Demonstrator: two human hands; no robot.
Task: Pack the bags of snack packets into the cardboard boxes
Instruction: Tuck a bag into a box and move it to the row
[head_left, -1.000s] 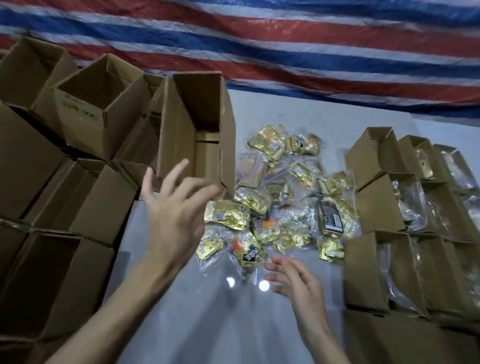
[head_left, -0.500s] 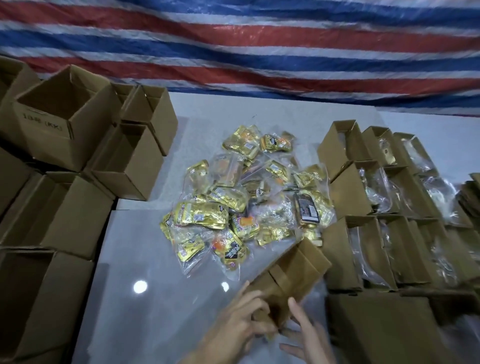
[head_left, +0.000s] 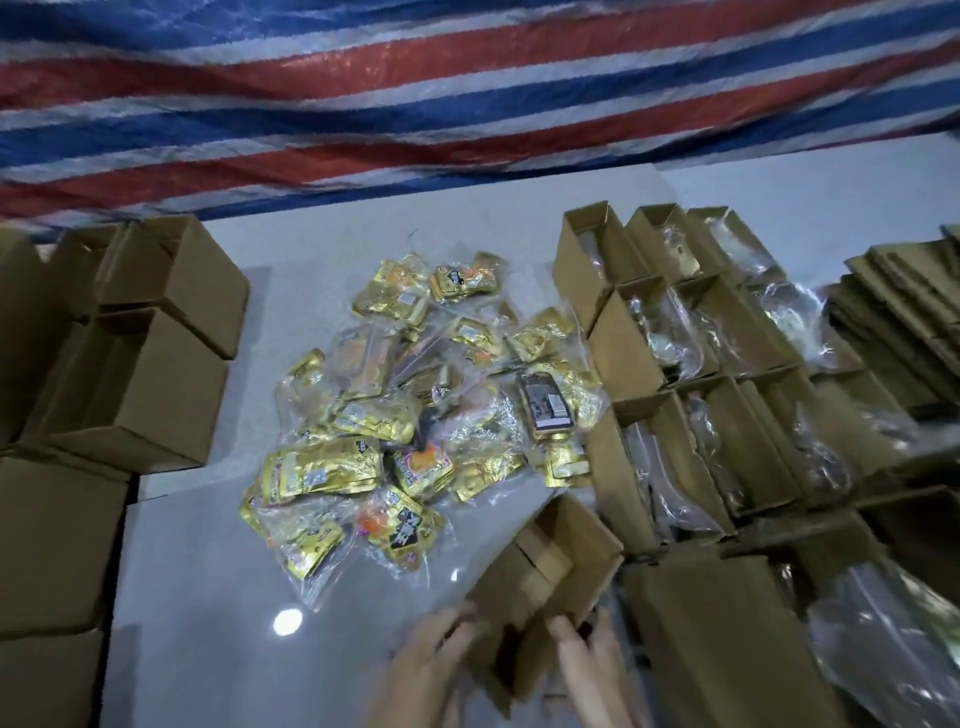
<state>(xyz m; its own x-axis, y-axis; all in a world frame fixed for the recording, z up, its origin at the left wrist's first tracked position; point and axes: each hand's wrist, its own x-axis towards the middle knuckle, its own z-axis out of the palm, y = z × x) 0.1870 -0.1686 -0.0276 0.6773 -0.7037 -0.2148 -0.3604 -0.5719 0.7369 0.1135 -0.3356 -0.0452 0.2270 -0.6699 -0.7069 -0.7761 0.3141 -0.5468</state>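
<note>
nearest, the left hand (head_left: 434, 657) and the right hand (head_left: 587, 665) each grip a side of one empty box (head_left: 545, 577), fingers curled on its walls, its mouth tipped up and away toward the bags (head_left: 415, 415). the step in hand looks to be readying this box for filling. best to stand it flat on the table (head_left: 208, 597) with the mouth up, keep one hand on a wall so it can't slide, and free the other to pick. its bottom flaps show inside; press them level so a bag sits square. just beyond, the clear bags of gold packets lie heaped mid-table, overlapping, so lift one from the near edge, not the middle. to the right, filled boxes (head_left: 701, 364) stand in rows; to the left, empty boxes (head_left: 145, 374) wait. far back hangs a striped tarp (head_left: 467, 93).
</note>
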